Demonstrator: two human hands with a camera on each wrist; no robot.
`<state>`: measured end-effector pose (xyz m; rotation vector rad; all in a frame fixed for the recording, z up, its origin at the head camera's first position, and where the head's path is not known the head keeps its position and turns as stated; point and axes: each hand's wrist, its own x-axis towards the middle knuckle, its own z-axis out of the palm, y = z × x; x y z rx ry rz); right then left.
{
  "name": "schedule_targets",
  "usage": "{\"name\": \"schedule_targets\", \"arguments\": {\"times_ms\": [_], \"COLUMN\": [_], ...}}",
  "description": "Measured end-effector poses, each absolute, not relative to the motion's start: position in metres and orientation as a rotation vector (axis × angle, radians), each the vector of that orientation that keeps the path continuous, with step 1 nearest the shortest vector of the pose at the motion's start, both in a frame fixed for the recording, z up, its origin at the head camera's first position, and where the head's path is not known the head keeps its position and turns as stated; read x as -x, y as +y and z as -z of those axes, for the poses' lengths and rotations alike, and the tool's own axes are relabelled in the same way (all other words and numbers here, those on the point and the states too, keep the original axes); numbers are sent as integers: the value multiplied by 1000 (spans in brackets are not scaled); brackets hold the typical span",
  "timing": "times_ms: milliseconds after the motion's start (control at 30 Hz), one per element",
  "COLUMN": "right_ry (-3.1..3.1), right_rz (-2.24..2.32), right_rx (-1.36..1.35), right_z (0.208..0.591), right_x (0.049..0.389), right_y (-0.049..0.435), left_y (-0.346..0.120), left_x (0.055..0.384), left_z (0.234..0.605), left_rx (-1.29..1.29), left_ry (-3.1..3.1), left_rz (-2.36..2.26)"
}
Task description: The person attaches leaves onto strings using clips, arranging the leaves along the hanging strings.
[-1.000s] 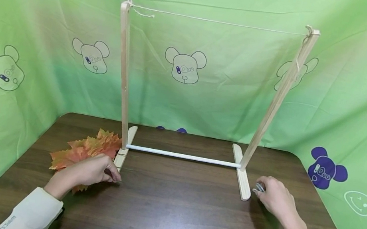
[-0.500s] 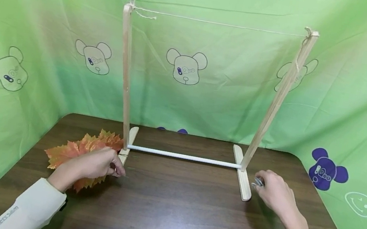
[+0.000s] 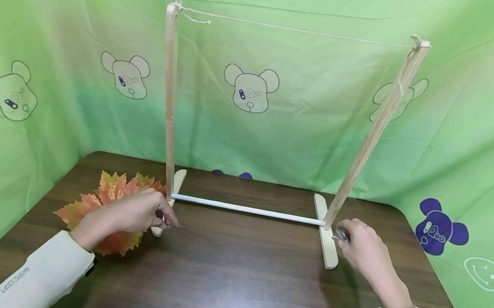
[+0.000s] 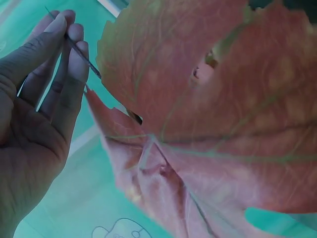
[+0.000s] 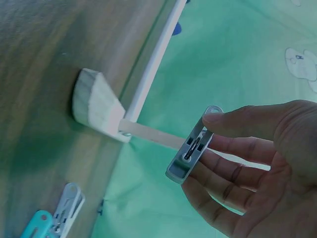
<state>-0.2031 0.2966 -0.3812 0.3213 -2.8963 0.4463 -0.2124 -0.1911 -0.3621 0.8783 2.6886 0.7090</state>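
My left hand [image 3: 139, 210] pinches a thin dark stem [image 4: 83, 55] between thumb and fingertips, plain to see in the left wrist view. An orange-red maple leaf [image 4: 213, 109] fills most of that view beside the fingers. In the head view, the leaves [image 3: 90, 210] fan out behind and under this hand at the table's left. My right hand [image 3: 368, 259] grips a grey clothespin [image 5: 190, 148] between thumb and fingers, near the right foot of the wooden frame [image 3: 328, 248].
The frame's two posts carry a string [image 3: 292, 29] across the top, and a white rod [image 3: 247, 209] joins them low down. A light clothespin [image 5: 67, 206] and a teal clothespin [image 5: 38, 224] lie on the table [image 3: 225, 281]. Green printed cloth [image 3: 300, 130] surrounds it.
My left hand has moved up and slightly right, its pinched stem moving with it, and the leaves have shifted. My right hand, with the clothespin, has moved forward and left toward the frame's right post.
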Motion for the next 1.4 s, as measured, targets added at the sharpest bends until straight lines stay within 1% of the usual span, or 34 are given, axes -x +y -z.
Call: {"name": "schedule_targets", "arguments": {"times_ms": [300,500,700,1000,1167,1400], "right_ry": [-2828,-2801,-2782,-2689,-2660,-2702], "right_rz": [-450,-464,-452,-501,-529,-633], "right_rx": [-405,-444,-505,-672,-703,-716], "right_z": [365,347,329,309,298,269], "right_x": [208,211,216,225,233,232], "right_y": [284,274,265,249,237,215], "left_y": [-183,-175,-165,-154,-149,-139], "left_x": [222,226,229,231,233,236], "left_z": [344,331,318,300,292,281], "left_rx": [-883,-856,-763,-564,-523,-434], "left_ry": [2720,2730,2726,2726,2771,2733], "left_rz": [-765,-867,-998,-1237,-1327,-1547]}}
